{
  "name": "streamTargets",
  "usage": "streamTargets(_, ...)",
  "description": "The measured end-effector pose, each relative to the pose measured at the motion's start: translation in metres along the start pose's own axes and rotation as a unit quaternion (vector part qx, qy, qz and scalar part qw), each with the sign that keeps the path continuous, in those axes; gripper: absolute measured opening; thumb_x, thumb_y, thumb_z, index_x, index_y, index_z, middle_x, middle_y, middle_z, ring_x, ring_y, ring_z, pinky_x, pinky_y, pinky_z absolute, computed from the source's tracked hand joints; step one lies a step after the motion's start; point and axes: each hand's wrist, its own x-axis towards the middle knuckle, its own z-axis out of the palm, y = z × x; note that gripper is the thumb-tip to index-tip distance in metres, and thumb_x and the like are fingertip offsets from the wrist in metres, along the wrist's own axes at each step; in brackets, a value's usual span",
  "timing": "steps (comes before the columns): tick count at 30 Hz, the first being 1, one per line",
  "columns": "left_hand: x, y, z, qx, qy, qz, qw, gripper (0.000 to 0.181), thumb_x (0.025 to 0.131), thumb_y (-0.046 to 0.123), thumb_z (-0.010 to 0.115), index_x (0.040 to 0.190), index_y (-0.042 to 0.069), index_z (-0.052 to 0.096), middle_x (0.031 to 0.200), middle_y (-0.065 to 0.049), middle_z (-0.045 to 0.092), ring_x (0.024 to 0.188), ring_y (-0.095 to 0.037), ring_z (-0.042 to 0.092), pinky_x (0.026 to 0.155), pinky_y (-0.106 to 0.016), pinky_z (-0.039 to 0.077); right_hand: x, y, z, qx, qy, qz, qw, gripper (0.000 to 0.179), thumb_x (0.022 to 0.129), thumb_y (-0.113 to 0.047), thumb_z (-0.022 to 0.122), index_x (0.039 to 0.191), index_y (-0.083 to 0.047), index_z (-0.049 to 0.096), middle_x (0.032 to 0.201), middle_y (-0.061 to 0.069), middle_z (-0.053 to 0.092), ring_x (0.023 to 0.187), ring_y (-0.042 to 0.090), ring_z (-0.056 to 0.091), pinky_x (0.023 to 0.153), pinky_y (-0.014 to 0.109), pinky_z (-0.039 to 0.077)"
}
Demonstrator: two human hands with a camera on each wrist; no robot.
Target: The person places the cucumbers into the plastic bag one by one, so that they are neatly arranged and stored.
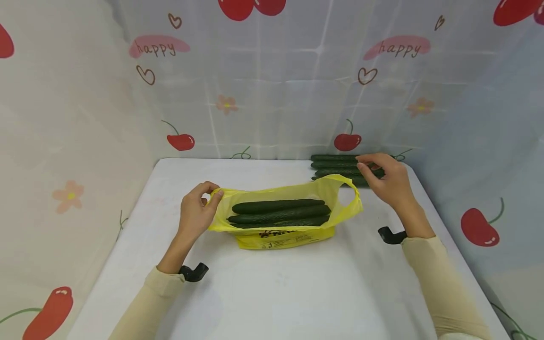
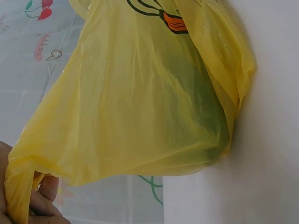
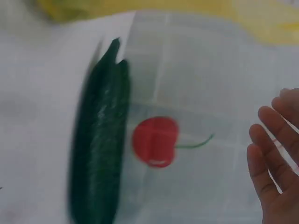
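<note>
My left hand (image 1: 197, 210) pinches the left handle of a yellow plastic bag (image 1: 286, 242), which lies with its mouth spread on the table. Inside it are several dark green cucumbers (image 1: 278, 207). In the left wrist view, the handle wraps over the fingers (image 2: 44, 200), and a cucumber shows dimly through the film. My right hand (image 1: 388, 182) hovers over a row of cucumbers (image 1: 323, 165) at the back right. Its fingers (image 3: 268, 123) are spread and hold nothing in the right wrist view, apart from the cucumbers. The bag's right handle loop stands loose nearby.
The white table (image 1: 276, 288) ends at the back against a hanging curtain (image 1: 272, 94) printed with cherries and hearts. Similar printed sheets stand on the left and right sides. A black band (image 1: 393, 235) sits on each wrist.
</note>
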Motion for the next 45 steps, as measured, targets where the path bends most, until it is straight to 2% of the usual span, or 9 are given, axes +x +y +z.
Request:
streamTargets(5,0.001,0.001,0.000,-0.001,-0.001,0.002,1.0000,0.012,0.105,0.025,0.071,0.106,0.015,0.077,0.107,-0.005,0.078,0.083,-0.020,0.057,0.078,-0.029,0.047,-0.026,0.069,0.013,-0.013,-0.041,0.165,0.9854,0.031,0.105,-0.027,0.072,0.131,-0.009,0.075,0.125,0.018,0.076,0.107,0.033,0.070,0.098,0.042,0.056)
streamTargets(8,0.001,0.002,-0.001,-0.001,0.003,0.002,1.0000,0.011,0.104,0.024,0.072,0.105,0.014,0.077,0.106,-0.006,0.078,0.078,-0.020,0.054,0.077,-0.028,0.045,-0.043,0.096,0.021,-0.026,-0.081,0.236,0.9680,0.045,0.105,-0.038,0.072,0.138,-0.008,0.070,0.143,0.024,0.067,0.129,0.046,0.061,0.111,0.065,0.047)
streamTargets(10,0.000,0.002,-0.001,0.000,0.004,0.003,1.0000,0.011,0.104,0.024,0.072,0.105,0.013,0.077,0.106,-0.006,0.078,0.078,-0.020,0.054,0.075,-0.028,0.044,-0.051,0.108,0.026,-0.035,-0.108,0.252,0.9610,0.049,0.103,-0.037,0.074,0.141,-0.007,0.067,0.150,0.026,0.062,0.140,0.051,0.052,0.119,0.071,0.038)
streamTargets(13,0.001,0.002,-0.001,0.001,0.000,0.006,1.0000,0.013,0.105,0.025,0.072,0.106,0.013,0.077,0.106,-0.007,0.078,0.075,-0.021,0.052,0.074,-0.028,0.044,-0.058,0.119,0.032,-0.058,-0.134,0.249,0.9574,0.049,0.100,-0.029,0.079,0.141,-0.006,0.067,0.152,0.028,0.059,0.145,0.056,0.044,0.121,0.078,0.025)
streamTargets(17,0.000,0.001,-0.002,0.002,0.001,0.003,1.0000,0.012,0.104,0.026,0.073,0.106,0.015,0.077,0.103,-0.005,0.077,0.067,-0.019,0.047,0.071,-0.027,0.043,-0.059,0.124,0.038,-0.080,-0.147,0.239,0.9564,0.047,0.096,-0.024,0.083,0.138,-0.006,0.069,0.150,0.028,0.060,0.143,0.058,0.041,0.118,0.083,0.019)
streamTargets(25,0.001,-0.002,-0.002,0.002,0.005,0.009,0.9999,0.011,0.104,0.026,0.073,0.105,0.016,0.077,0.100,-0.004,0.074,0.058,-0.013,0.039,0.063,-0.027,0.038,-0.059,0.117,0.046,-0.110,-0.150,0.228,0.9559,0.049,0.094,-0.021,0.085,0.138,-0.008,0.069,0.146,0.029,0.058,0.134,0.056,0.044,0.113,0.080,0.019)
streamTargets(30,0.001,-0.003,0.000,-0.001,0.003,0.006,1.0000,0.012,0.104,0.027,0.073,0.106,0.016,0.077,0.101,-0.003,0.076,0.059,-0.015,0.041,0.065,-0.027,0.039,-0.060,0.112,0.046,-0.107,-0.157,0.203,0.9605,0.045,0.094,-0.015,0.085,0.135,-0.006,0.071,0.132,0.029,0.055,0.121,0.053,0.044,0.105,0.076,0.029)
streamTargets(38,0.001,-0.004,0.000,-0.006,0.005,0.008,0.9999,0.011,0.104,0.026,0.073,0.105,0.016,0.077,0.102,-0.004,0.076,0.060,-0.016,0.042,0.071,-0.027,0.042,-0.061,0.117,0.046,-0.114,-0.192,0.184,0.9573,0.045,0.095,-0.013,0.082,0.137,-0.006,0.068,0.142,0.029,0.065,0.128,0.055,0.056,0.102,0.075,0.034)
streamTargets(45,0.001,-0.003,-0.001,-0.005,0.007,0.008,0.9999,0.010,0.104,0.026,0.073,0.105,0.016,0.077,0.102,-0.004,0.077,0.062,-0.017,0.044,0.068,-0.028,0.041,-0.061,0.118,0.045,-0.119,-0.212,0.178,0.9535,0.045,0.099,-0.014,0.078,0.142,-0.009,0.065,0.146,0.027,0.062,0.132,0.055,0.052,0.109,0.078,0.029)
